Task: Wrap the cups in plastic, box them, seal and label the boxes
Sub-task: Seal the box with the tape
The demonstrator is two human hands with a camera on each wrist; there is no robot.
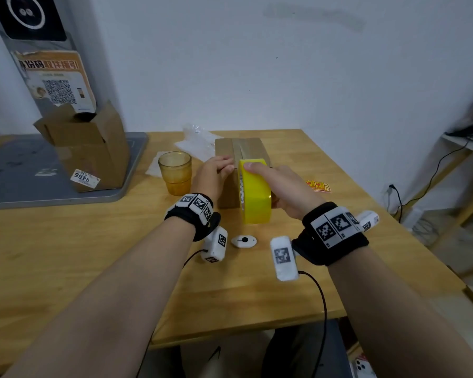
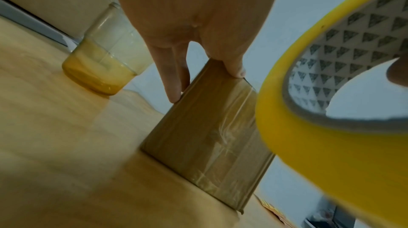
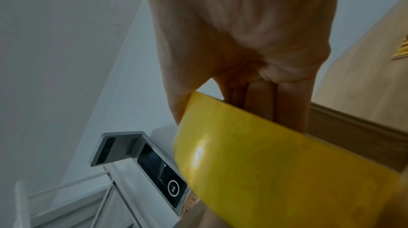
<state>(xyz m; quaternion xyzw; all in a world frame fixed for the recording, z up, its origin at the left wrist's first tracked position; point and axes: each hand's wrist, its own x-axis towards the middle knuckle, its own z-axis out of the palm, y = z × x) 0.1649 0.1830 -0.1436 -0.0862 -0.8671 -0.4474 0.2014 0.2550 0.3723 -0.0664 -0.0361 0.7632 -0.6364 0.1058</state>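
A closed cardboard box (image 1: 250, 148) stands mid-table with clear tape along its top seam. My left hand (image 1: 224, 166) rests against its near left corner; in the left wrist view the thumb (image 2: 235, 68) lies on the box (image 2: 205, 136) edge and straight fingers (image 2: 175, 83) lie along its side. My right hand (image 1: 273, 181) grips a yellow tape roll (image 1: 254, 195) upright against the box's near face, thumb on top. In the right wrist view its fingers (image 3: 260, 99) curl through the tape roll (image 3: 287, 162). An amber glass cup (image 1: 175, 171) stands left of the box.
An open cardboard box (image 1: 88, 148) sits on a grey platform (image 1: 25, 184) at the left. Clear plastic bags (image 1: 195, 140) lie behind the cup. Yellow-red label stickers (image 1: 318, 185) lie right of the box. A small white cutter (image 1: 243, 240) lies near my wrists.
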